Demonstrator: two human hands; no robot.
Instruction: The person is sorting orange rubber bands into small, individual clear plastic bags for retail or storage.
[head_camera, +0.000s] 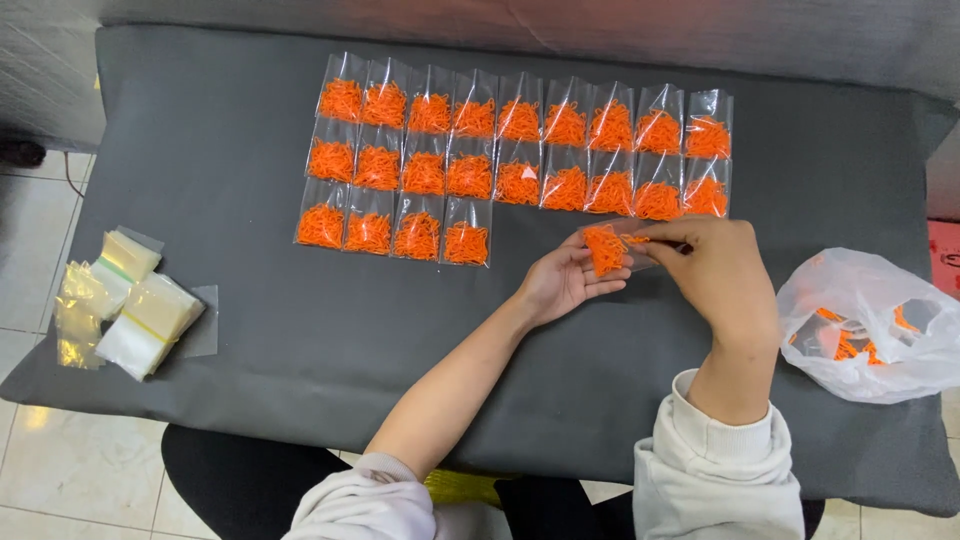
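Head view: a small clear bag (607, 249) of orange bits is cradled in the half-open left hand (562, 284) while its mouth is pinched by the right hand (716, 272), below the rows of filled bags (500, 160) on the dark surface (240, 330). The bag is best kept level so nothing spills.

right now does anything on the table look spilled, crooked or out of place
Nothing stands out. The filled packets lie in neat rows; the third row simply stops after four. The left hand holds a packet of orange pieces, with the right hand at its opening. Nothing orange lies loose on the grey tabletop.
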